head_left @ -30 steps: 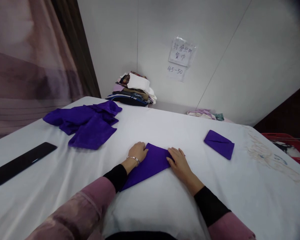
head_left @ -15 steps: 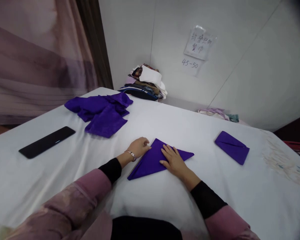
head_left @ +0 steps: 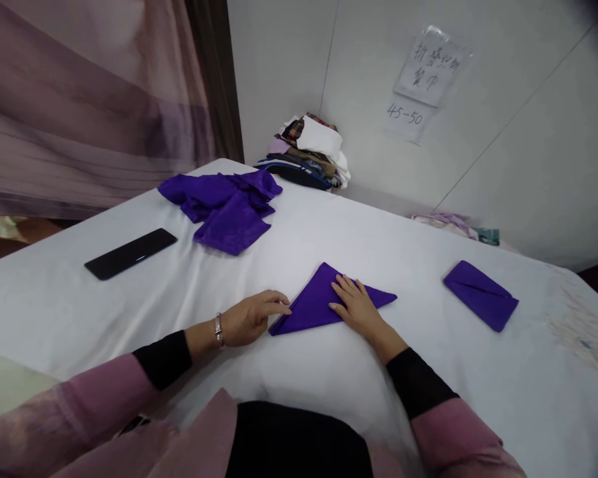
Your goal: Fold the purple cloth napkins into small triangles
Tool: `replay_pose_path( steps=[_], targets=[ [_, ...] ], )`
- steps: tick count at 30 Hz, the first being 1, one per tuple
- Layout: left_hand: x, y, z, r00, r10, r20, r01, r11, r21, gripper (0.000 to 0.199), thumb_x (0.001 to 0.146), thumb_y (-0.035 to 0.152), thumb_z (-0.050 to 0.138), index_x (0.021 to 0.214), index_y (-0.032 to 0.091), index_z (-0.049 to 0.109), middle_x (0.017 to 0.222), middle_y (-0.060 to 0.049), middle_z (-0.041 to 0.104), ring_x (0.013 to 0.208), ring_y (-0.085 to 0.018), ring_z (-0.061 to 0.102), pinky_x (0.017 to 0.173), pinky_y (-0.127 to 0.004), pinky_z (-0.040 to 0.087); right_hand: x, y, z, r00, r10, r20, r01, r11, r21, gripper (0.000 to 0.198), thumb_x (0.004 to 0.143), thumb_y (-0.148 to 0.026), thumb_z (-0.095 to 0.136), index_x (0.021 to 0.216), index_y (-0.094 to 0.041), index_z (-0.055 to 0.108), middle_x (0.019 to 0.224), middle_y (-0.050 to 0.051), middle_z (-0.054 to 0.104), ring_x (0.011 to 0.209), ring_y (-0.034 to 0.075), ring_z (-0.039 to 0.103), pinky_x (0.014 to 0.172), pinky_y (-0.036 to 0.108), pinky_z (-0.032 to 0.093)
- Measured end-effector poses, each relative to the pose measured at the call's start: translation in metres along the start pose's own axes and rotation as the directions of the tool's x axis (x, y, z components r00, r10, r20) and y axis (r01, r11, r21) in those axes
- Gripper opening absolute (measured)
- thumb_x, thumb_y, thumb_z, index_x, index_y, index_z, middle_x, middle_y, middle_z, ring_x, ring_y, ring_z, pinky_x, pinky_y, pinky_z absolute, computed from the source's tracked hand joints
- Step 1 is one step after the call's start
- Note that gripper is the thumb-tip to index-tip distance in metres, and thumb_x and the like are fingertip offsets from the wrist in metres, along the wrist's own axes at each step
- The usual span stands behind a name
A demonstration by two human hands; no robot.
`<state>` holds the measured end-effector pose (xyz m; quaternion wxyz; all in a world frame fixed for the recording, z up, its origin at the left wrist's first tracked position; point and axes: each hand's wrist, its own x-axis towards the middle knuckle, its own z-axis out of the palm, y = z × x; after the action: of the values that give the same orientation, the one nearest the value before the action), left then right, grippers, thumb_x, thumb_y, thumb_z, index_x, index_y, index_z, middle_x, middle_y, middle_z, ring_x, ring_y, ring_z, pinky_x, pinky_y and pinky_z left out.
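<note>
A purple cloth napkin (head_left: 315, 299), folded into a triangle, lies flat on the white-covered table in front of me. My right hand (head_left: 357, 307) rests palm down on its right half, fingers spread. At the napkin's left slanted edge is my left hand (head_left: 254, 317), fingers stretched out and partly apart, one fingertip touching the edge near the lower left corner. Layers of cloth show along that edge. Off to the right sits another purple napkin (head_left: 480, 297), folded into a flat packet. A loose heap of purple cloths (head_left: 234, 206) lies at the back left.
A black phone-like slab (head_left: 131, 253) lies on the left of the white tablecloth (head_left: 359, 226). Beyond the far edge are a stack of folded clothes (head_left: 306, 153) and a smaller cloth pile (head_left: 448, 224). A handwritten sign (head_left: 427, 66) is fixed to the wall.
My left hand has slid down along the napkin's left edge, toward its lower left corner. My right hand stays pressed on the napkin. The camera view has shifted slightly.
</note>
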<state>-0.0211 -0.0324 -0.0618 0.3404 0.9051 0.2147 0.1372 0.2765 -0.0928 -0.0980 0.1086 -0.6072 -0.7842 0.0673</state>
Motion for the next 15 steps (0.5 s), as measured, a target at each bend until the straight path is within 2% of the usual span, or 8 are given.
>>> replay_pose_path(
  steps=[4,7,11,15],
  targets=[
    [-0.011,0.006,0.007,0.996,-0.017,-0.093,0.019,1.0,0.02,0.023,0.08,0.022,0.052,0.102,0.023,0.057,0.108,-0.005,0.056,0.1,-0.017,0.052,0.088,-0.031,0.042,0.002,0.001,-0.002,1.0,-0.007,0.018,0.007,1.0,-0.001,0.057,0.09,-0.052,0.033,0.136,-0.019,0.038,0.145,0.01,0.03,0.135,0.024,0.021,0.108,0.049,0.015],
    [-0.014,0.011,0.018,0.99,-0.072,-0.124,0.085,0.992,0.098,0.019,0.076,0.037,0.06,0.088,0.022,0.058,0.103,-0.004,0.057,0.096,-0.018,0.052,0.088,-0.033,0.04,0.001,0.001,-0.002,1.0,-0.006,0.02,0.006,1.0,-0.004,0.057,0.09,-0.052,0.033,0.135,-0.018,0.038,0.145,0.01,0.03,0.135,0.024,0.021,0.108,0.049,0.015],
    [-0.014,0.015,0.028,0.972,-0.183,-0.149,0.204,0.969,0.137,0.013,0.076,0.035,0.061,0.076,0.021,0.059,0.103,-0.004,0.057,0.098,-0.02,0.05,0.088,-0.034,0.037,0.001,0.001,-0.004,1.0,-0.008,0.002,0.008,1.0,0.002,0.055,0.09,-0.05,0.035,0.134,-0.019,0.04,0.144,0.01,0.032,0.135,0.024,0.022,0.108,0.05,0.017],
    [-0.013,0.018,0.031,0.962,-0.195,-0.193,0.225,0.962,0.152,0.012,0.08,0.028,0.054,0.07,0.021,0.059,0.099,-0.004,0.058,0.095,-0.019,0.051,0.087,-0.034,0.038,-0.002,-0.015,-0.014,0.997,-0.038,-0.07,0.038,0.999,-0.003,0.05,0.09,-0.046,0.037,0.132,-0.018,0.044,0.142,0.01,0.035,0.134,0.024,0.024,0.108,0.051,0.016]
  ],
)
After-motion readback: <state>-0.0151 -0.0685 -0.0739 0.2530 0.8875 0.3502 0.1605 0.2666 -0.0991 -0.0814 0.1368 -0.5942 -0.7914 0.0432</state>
